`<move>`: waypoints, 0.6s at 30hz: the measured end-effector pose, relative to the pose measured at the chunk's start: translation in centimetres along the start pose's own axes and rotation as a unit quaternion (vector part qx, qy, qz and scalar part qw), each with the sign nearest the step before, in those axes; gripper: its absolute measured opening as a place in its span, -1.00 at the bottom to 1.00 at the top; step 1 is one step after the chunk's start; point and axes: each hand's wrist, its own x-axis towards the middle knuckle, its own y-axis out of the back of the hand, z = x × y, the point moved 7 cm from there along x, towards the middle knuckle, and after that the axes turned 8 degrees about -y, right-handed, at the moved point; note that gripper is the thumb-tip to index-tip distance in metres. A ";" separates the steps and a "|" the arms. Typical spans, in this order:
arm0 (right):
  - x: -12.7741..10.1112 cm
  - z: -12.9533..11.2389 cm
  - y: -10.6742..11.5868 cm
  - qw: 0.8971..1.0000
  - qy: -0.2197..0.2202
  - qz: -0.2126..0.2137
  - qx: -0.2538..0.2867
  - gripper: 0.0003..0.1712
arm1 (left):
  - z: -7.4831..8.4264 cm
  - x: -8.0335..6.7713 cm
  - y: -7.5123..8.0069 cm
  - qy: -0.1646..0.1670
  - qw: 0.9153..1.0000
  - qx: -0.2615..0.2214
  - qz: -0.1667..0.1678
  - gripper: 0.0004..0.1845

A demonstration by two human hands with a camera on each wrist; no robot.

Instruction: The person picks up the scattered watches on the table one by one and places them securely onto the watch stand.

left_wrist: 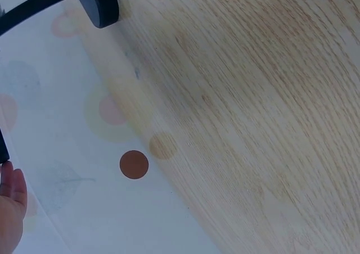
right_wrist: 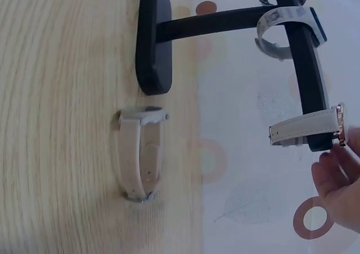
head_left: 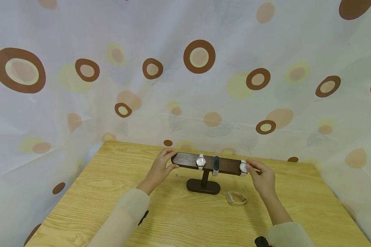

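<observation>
A dark brown T-shaped watch stand point(head_left: 230, 165) rises from the wooden table. Its left end is between the thumb and fingers of my left hand point(head_left: 159, 171); the left wrist view catches only some fingers at its edge. Around the bar are a white-strapped watch point(head_left: 201, 162) near the middle, a fitness band point(head_left: 216, 164) with a dark screen, and another white-strapped watch point(head_left: 243, 167) at the right end. My right hand point(head_left: 263, 180) pinches that end watch, its fingertips close to the bar's tip. A fourth, pale-strapped watch point(right_wrist: 130, 155) lies buckled on the table, untouched.
The light wooden table point(head_left: 111, 192) meets a white sheet point(head_left: 173, 103) with brown and yellow circles behind and at the sides. The stand's oval base point(head_left: 203, 186) rests on the tabletop, behind the loose watch.
</observation>
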 end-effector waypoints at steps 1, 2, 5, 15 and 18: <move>-0.1 -0.1 0.0 1.000 0.027 -0.002 -0.001 -0.68 | 0.0 0.0 0.0 0.000 1.000 0.000 0.000 -0.51; -0.2 -0.3 0.0 0.999 0.053 -0.006 -0.004 -0.68 | 0.0 0.0 0.0 -0.001 1.000 -0.001 -0.001 -0.51; -0.5 -0.6 -0.2 0.993 0.111 -0.026 -0.036 -0.60 | 0.0 -0.1 -0.1 -0.002 1.000 0.000 -0.002 -0.51; -0.8 -0.7 -0.7 0.968 0.170 -0.127 -0.132 -0.29 | -0.2 -0.1 -0.1 -0.003 1.000 0.001 0.000 -0.50; -0.5 -0.7 -0.5 0.965 0.169 -0.137 -0.147 -0.29 | -0.1 -0.1 -0.2 -0.007 1.000 0.003 0.000 -0.51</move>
